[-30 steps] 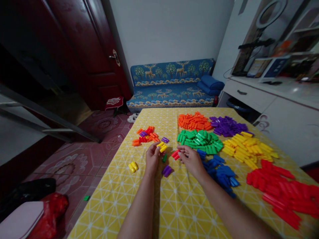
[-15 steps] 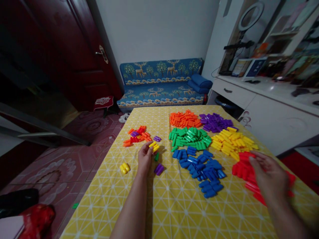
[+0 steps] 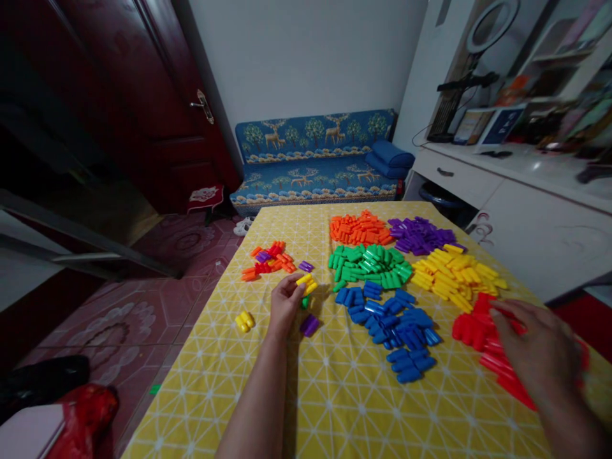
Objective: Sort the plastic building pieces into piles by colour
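My left hand (image 3: 285, 305) pinches a yellow plastic building block (image 3: 307, 284) made of joined tubes, held just above the table. Close under it lie a green block (image 3: 305, 301) and a purple block (image 3: 310, 325). Over at the right, my right hand (image 3: 538, 344) reaches into the pile of red blocks (image 3: 492, 357). Its thumb and forefinger close on a red block (image 3: 484, 305) at the pile's upper edge; the other fingers are partly hidden. A loose yellow block (image 3: 244, 320) rests left of my left wrist.
Piles of orange (image 3: 358, 228), purple (image 3: 423, 236), green (image 3: 370, 264), yellow (image 3: 454, 274) and blue blocks (image 3: 387, 319) cover the table's right half. A mixed orange, red and purple cluster (image 3: 270, 260) lies at left. A patterned sofa (image 3: 310, 166) stands beyond the table.
The whole view has shifted slightly, so things appear further right. The red block at my right fingertips now points more upright. My left hand keeps its hold on the yellow block.
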Available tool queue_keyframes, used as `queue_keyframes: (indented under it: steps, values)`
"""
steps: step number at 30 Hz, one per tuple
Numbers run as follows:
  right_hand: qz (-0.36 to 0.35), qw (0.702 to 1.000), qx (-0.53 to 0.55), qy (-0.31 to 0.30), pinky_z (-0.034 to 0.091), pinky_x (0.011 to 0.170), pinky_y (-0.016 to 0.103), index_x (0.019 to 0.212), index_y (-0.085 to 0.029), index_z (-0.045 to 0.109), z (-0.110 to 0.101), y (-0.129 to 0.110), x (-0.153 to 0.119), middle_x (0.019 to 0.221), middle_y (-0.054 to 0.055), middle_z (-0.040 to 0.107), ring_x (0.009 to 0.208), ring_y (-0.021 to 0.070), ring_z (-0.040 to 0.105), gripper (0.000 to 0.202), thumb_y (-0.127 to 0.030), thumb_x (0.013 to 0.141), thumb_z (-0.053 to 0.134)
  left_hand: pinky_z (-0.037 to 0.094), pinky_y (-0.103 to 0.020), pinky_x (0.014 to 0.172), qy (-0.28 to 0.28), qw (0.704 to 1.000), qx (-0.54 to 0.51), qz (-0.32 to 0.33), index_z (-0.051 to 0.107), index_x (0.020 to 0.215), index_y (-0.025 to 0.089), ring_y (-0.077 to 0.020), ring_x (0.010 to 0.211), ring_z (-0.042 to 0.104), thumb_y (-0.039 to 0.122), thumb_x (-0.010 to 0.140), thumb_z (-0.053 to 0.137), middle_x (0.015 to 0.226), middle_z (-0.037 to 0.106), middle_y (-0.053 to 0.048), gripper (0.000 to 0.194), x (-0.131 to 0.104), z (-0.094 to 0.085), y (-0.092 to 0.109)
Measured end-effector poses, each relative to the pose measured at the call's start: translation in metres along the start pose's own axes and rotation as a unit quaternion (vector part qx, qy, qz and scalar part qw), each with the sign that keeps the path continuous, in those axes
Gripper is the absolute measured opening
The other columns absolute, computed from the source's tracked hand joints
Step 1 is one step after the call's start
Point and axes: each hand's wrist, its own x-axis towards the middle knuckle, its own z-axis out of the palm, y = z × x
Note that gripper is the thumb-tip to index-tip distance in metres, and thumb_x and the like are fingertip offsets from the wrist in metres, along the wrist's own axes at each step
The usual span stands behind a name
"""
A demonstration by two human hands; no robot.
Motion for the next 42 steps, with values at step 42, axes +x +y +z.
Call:
queue_keyframes:
  steps: [42]
  values:
    - [-0.017, 0.996, -0.081, 0.023, 0.043, 0.091, 0.053, 0.101, -0.024, 0.068, 0.061, -0.014, 0.115, 0.100, 0.015, 0.070, 0.096, 0.0349, 0.063, 0.045, -0.060, 0.081, 0.051, 0.040, -0.022, 0.059, 0.085, 0.981, 0.139, 0.101, 0.067, 0.071, 0.017, -0.0115, 0.059, 0.052, 0.038, 0.075, 0.071, 0.062, 0.059, 0.002, 0.022, 0.005, -0.004, -0.007]
